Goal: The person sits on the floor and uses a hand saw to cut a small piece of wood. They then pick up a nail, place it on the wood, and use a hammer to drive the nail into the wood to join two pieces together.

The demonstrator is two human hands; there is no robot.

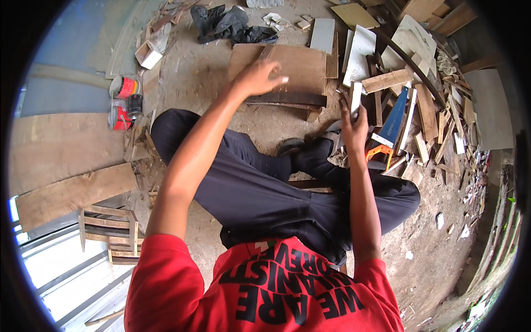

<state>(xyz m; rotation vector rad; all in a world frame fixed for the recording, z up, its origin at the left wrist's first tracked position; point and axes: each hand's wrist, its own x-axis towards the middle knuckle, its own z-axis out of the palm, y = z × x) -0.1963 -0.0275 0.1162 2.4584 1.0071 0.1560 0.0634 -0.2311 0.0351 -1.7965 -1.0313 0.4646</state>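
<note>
My left hand [259, 78] hovers over a brown wooden board [301, 63], its fingers loosely curled and apart, with nothing visible in them. A narrow wood strip [266, 52] lies on the board just beyond that hand. The board's near side has a dark edge above a small wooden support. Gripped in my right hand [354, 126] is a short white-faced wood strip [355, 98], pointing away from me. To the right of this hand, a handsaw [391, 120] with a blue blade and orange handle leans on the scrap wood.
Scrap wood and offcuts [426, 113] heap up along the right. Red and black cans [120, 117] stand at left beside large boards [66, 146]. A black plastic bag [232, 26] lies at the far side. My crossed legs [265, 188] fill the near middle.
</note>
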